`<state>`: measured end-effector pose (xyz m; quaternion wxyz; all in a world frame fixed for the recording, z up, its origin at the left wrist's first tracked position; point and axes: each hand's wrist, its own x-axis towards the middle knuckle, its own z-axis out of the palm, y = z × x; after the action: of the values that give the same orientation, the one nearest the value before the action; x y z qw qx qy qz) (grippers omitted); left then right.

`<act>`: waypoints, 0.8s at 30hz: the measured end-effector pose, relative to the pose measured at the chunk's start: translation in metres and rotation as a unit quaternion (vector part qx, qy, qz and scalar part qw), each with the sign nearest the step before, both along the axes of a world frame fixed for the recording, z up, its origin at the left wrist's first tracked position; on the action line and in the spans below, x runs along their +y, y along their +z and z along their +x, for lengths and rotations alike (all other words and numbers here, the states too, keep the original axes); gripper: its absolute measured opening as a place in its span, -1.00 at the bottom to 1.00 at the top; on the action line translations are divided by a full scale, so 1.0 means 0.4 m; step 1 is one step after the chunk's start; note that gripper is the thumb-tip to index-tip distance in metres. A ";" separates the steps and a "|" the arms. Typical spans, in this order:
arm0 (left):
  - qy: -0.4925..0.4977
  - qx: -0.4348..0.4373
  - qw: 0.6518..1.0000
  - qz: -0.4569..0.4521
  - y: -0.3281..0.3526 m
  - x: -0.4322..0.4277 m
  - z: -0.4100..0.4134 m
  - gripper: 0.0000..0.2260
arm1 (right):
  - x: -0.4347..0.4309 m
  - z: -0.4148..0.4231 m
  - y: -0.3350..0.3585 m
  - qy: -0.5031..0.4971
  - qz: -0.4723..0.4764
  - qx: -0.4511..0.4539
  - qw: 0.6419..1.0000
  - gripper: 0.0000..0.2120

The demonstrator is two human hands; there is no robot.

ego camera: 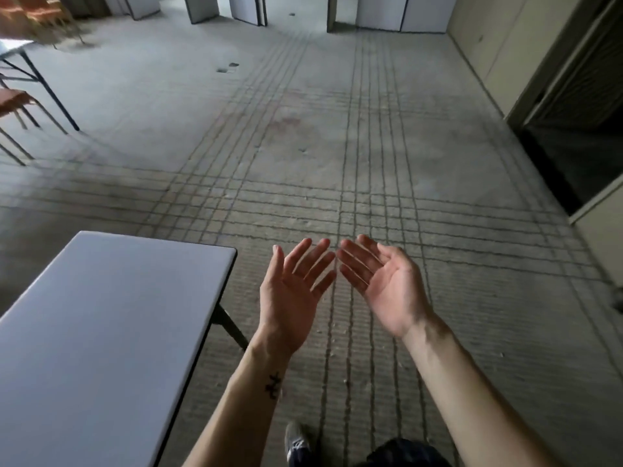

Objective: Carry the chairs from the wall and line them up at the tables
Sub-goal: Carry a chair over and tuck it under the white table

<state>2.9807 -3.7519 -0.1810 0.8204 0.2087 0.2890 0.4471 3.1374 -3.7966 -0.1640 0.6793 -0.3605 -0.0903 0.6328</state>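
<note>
Two tables show: a near table (101, 315) at the lower left and a far table (15, 45) at the left edge. One chair (13, 99) stands by the far one, and more orange chairs (33, 11) sit far off at the top left (too blurred to count). Two hands: a left hand (293, 291) and a right hand (387, 284). One shoe (296, 443) shows near the bottom, and one dark doorway (580, 129) on the right.

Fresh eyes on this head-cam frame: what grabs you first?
Two empty hands held palm-up in the centre, left hand and right hand, fingertips nearly meeting over the concrete floor. A grey table fills the lower left corner, beside the left forearm. A reddish chair stands at the far left edge by a second table, with more chairs blurred in the top left corner.
</note>
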 end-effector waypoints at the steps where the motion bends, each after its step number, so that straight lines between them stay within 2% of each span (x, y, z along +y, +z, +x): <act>1: -0.006 0.004 1.000 0.004 0.014 0.043 0.012 -0.43 | 0.036 0.009 0.009 -0.008 0.001 -0.003 1.000 -0.68; 11: -0.010 0.008 1.000 -0.018 -0.034 0.584 0.246 -0.41 | 0.543 0.258 -0.068 -0.056 -0.013 0.042 0.997 -0.63; 16: 0.005 0.015 1.000 -0.017 -0.024 0.898 0.393 -0.40 | 0.894 0.399 -0.087 -0.020 -0.011 0.065 0.998 -0.62; 24: 0.066 -0.005 0.998 -0.014 0.024 1.302 0.484 -0.40 | 1.371 0.502 -0.020 0.059 -0.003 0.073 0.996 -0.58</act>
<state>3.1743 -3.2309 -0.1716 0.7936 0.1753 0.3040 0.4970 3.3382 -3.2483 -0.1720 0.6443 -0.3094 -0.0591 0.6970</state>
